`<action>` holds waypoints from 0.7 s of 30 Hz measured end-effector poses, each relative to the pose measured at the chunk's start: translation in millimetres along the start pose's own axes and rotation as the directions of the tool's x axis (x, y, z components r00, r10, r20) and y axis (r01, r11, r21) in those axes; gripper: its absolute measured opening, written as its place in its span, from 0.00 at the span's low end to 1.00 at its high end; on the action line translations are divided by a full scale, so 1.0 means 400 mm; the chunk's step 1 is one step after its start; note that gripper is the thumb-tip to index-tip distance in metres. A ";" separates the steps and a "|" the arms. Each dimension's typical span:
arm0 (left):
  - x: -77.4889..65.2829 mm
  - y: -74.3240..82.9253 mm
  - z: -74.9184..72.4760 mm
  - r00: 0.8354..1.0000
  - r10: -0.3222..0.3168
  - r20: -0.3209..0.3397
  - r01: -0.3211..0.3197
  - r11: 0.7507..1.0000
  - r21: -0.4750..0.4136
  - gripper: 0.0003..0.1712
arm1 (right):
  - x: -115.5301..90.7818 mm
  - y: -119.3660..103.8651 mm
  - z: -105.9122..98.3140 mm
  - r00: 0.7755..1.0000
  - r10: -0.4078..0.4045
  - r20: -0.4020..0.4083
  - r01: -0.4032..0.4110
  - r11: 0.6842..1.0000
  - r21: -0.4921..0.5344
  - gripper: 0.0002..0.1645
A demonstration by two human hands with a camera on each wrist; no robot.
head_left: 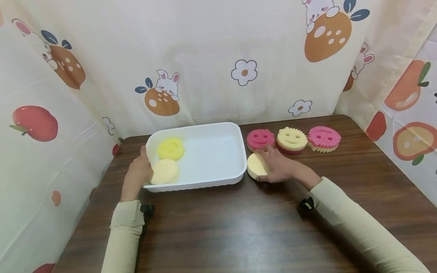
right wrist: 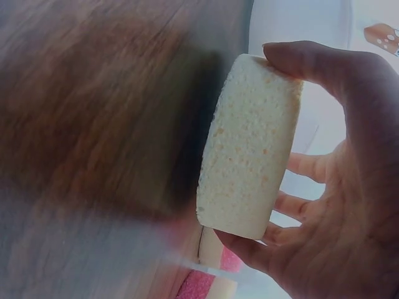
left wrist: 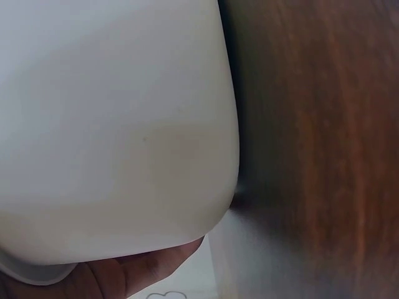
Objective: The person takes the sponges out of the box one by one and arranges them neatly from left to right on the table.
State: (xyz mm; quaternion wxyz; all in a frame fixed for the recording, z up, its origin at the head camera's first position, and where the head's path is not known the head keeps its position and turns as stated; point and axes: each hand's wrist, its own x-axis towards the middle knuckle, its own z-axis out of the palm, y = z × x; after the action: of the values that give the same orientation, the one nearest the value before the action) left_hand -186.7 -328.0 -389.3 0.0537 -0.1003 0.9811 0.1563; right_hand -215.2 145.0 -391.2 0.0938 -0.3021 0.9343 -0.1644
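My left hand (head_left: 138, 172) holds the left wall of a white plastic tray (head_left: 211, 184); in the left wrist view its fingers (left wrist: 146, 271) lie along the tray's outside, and the thumb is hidden. Inside the tray, at its left end, are a yellow smiley sponge (head_left: 171, 148) and a round cream sponge (head_left: 165, 171) beside that hand. Just off the tray's right end, my right hand (head_left: 278, 165) grips another round cream sponge (right wrist: 249, 149) by its edges, thumb on one side and a finger on the other.
Behind the right hand stand a pink smiley sponge (head_left: 260, 138), a cream smiley sponge (head_left: 291, 138) on a dark pink layer, and a pink-and-cream scalloped sponge (head_left: 323, 137). They are in a row on the brown wooden table (head_left: 218, 227). A printed curtain (head_left: 208, 76) hangs behind.
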 end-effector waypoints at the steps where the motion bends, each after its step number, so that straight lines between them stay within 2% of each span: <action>1: 0.000 0.000 0.001 1.000 -0.002 0.001 0.002 1.000 -0.001 0.48 | 0.000 -0.001 0.000 1.000 0.000 0.002 0.000 1.000 0.000 0.58; 9: 0.004 -0.001 0.002 1.000 -0.016 0.019 0.016 1.000 -0.012 0.50 | -0.001 0.003 0.008 0.999 0.009 0.032 -0.009 1.000 0.010 0.59; 21: 0.002 0.003 -0.003 0.999 -0.021 0.036 0.022 1.000 -0.013 0.51 | -0.004 0.000 0.003 0.999 0.008 0.034 -0.008 1.000 -0.014 0.60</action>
State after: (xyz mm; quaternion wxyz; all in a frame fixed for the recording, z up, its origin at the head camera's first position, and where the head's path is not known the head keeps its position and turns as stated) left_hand -187.8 -327.3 -387.8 0.0725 -0.1084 0.9778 0.1642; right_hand -213.7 145.7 -392.4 0.1083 -0.3019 0.9349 -0.1522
